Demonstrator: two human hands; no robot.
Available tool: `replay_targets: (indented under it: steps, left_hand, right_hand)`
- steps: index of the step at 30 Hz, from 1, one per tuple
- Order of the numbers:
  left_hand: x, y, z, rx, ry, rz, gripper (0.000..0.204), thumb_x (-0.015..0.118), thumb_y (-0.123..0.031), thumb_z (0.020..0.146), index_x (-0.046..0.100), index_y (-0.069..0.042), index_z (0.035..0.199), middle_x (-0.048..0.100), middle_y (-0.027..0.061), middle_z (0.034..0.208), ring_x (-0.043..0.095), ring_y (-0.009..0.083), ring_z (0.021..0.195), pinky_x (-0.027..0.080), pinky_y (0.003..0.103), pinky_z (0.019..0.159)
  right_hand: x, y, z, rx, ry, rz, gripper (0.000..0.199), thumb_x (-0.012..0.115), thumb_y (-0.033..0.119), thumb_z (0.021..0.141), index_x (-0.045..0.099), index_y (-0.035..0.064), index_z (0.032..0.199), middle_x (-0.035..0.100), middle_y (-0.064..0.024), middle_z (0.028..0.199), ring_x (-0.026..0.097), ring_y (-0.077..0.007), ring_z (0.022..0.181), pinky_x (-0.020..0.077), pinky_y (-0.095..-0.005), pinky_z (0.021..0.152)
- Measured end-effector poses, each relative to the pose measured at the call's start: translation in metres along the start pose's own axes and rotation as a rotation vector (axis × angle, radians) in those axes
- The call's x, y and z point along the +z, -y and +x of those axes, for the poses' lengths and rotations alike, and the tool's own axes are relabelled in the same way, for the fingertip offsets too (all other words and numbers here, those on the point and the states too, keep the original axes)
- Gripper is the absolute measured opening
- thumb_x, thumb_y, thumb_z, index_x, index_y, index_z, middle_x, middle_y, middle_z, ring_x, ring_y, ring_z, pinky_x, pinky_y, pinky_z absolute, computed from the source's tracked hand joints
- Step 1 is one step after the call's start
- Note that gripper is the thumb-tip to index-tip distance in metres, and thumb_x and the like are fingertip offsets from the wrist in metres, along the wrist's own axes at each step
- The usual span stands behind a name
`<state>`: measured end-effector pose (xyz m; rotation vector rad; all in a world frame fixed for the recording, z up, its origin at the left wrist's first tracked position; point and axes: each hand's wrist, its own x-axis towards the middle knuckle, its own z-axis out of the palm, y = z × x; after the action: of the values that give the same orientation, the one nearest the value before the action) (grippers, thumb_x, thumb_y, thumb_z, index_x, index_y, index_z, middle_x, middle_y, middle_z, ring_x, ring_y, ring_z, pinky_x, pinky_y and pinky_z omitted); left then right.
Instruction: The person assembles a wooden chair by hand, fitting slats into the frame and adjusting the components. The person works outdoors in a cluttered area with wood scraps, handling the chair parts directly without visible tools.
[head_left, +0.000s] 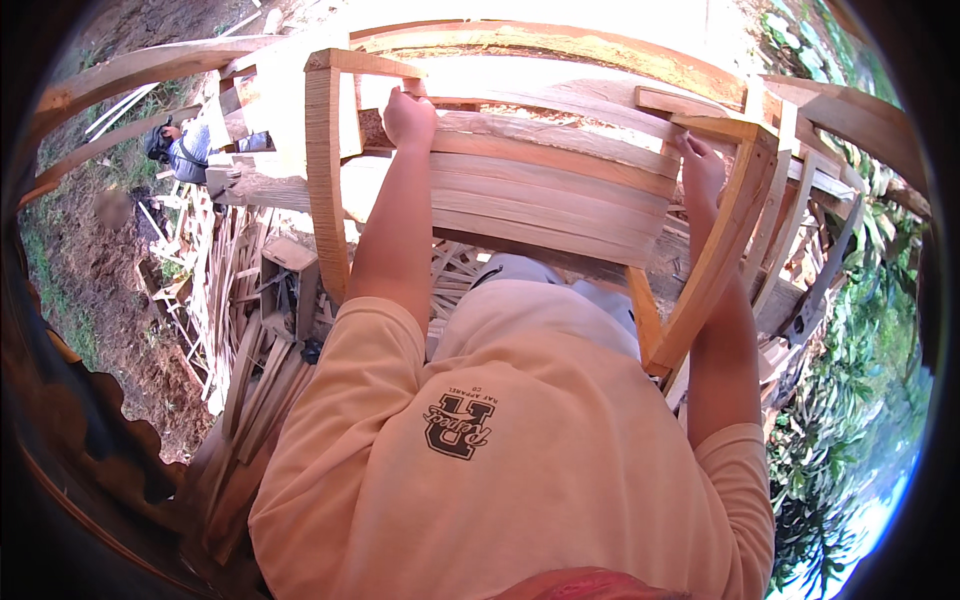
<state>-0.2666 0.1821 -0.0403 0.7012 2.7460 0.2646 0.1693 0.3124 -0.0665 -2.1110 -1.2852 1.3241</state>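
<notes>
In front of me is a wooden crate with a row of pale slats (550, 190) across it, between a left end frame (327, 180) and a right end frame (715, 250). My left hand (410, 118) is closed at the left end of a thin wooden slat (560, 103), beside the top bar of the left frame. At its other end, my right hand (702, 165) has its fingers pinched together, close to the right frame's upper corner. Bright light washes out part of the slat. My right forearm passes behind the right frame.
Long timber beams (560, 38) run behind the crate. A saw-like grey blade (825, 270) hangs at the right, near leafy plants (850, 400). Scrap wood strips (215, 290) and a small wooden box (288, 255) lie at the left. Another person (190, 150) is farther back left.
</notes>
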Motion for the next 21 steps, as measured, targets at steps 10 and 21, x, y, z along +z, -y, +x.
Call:
replay_targets:
  steps: [10, 21]
  left_hand:
    - [0.016, 0.015, 0.011, 0.058, -0.058, 0.058, 0.055, 0.07, -0.019, 0.085, 0.055, 0.004, 0.133, 0.067, 0.0221, 0.124, 0.064, 0.0356, 0.116, 0.051, 0.043, 0.101]
    - [0.015, 0.018, 0.013, 0.055, -0.033, 0.02, 0.054, 0.07, -0.02, 0.087, 0.055, 0.004, 0.133, 0.066, 0.0215, 0.126, 0.063, 0.0348, 0.119, 0.049, 0.042, 0.103]
  right_hand:
    - [0.015, 0.0, -0.005, -0.171, -0.009, -0.084, 0.038, 0.086, 0.019, 0.076, 0.068, -0.0014, 0.102, 0.073, -0.0126, 0.097, 0.069, -0.0202, 0.086, 0.0529, -0.0323, 0.079]
    - [0.019, 0.003, -0.01, -0.29, -0.158, -0.278, 0.042, 0.087, 0.024, 0.072, 0.067, -0.0023, 0.099, 0.069, -0.0154, 0.092, 0.066, -0.0301, 0.088, 0.0528, -0.0393, 0.081]
